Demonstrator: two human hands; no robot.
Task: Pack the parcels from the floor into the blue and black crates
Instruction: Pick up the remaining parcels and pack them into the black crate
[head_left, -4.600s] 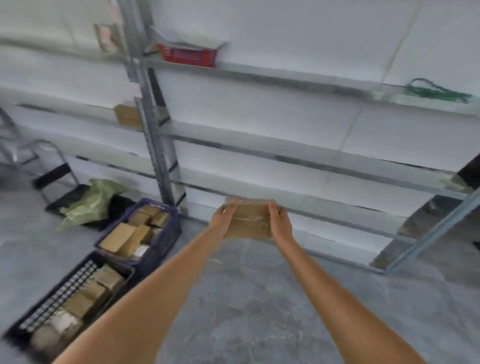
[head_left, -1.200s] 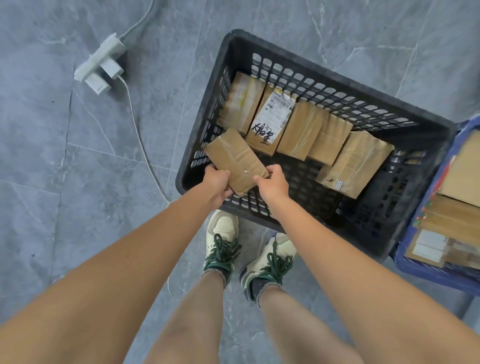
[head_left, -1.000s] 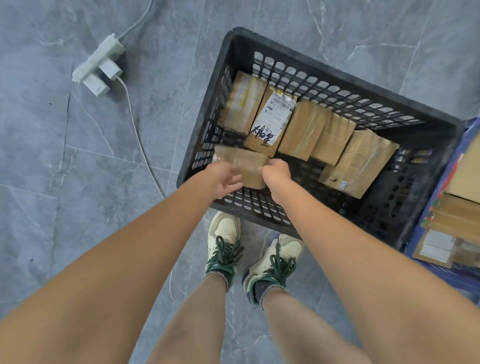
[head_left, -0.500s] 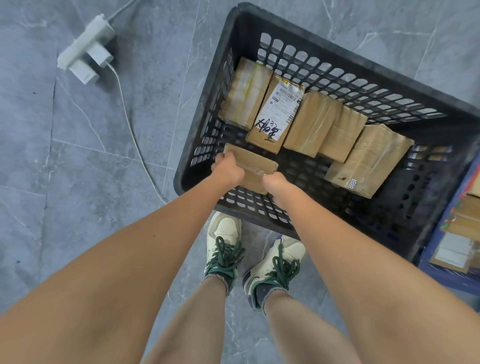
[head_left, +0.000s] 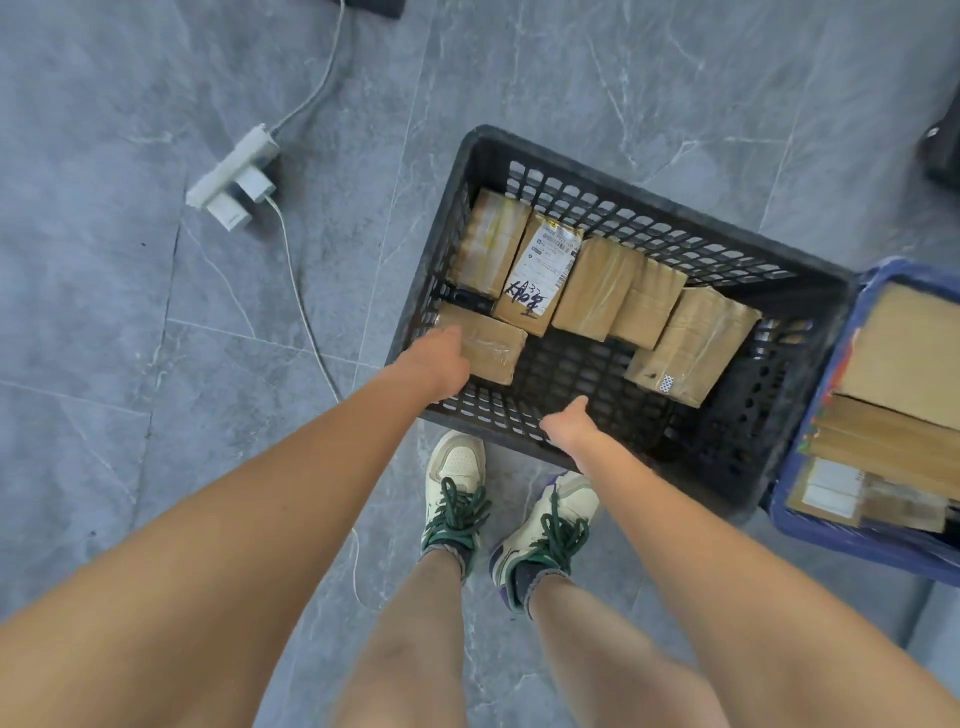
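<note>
The black crate (head_left: 665, 208) stands on the floor in front of my feet. A brown taped parcel (head_left: 493, 348) lies flat in its near left corner. My left hand (head_left: 434, 364) reaches down over the crate's near rim and holds that parcel's left end, its fingers mostly hidden. Over the near rim my right hand (head_left: 569, 423) hovers apart from the parcel and holds nothing. Several more parcels lean in a row along the far wall, one of them with a white label (head_left: 543, 275). The blue crate (head_left: 852, 545), holding cardboard parcels, adjoins the black crate on the right.
A white power strip (head_left: 234, 171) with plugs lies on the grey tile floor at the left, and its cable (head_left: 306, 322) runs down towards my shoes (head_left: 457, 499). A dark object (head_left: 943, 150) sits at the right edge.
I carried the parcel from the shelves to the black crate and lowered it into the near left corner. My right hand has let go and drawn back; the left stays on it.
</note>
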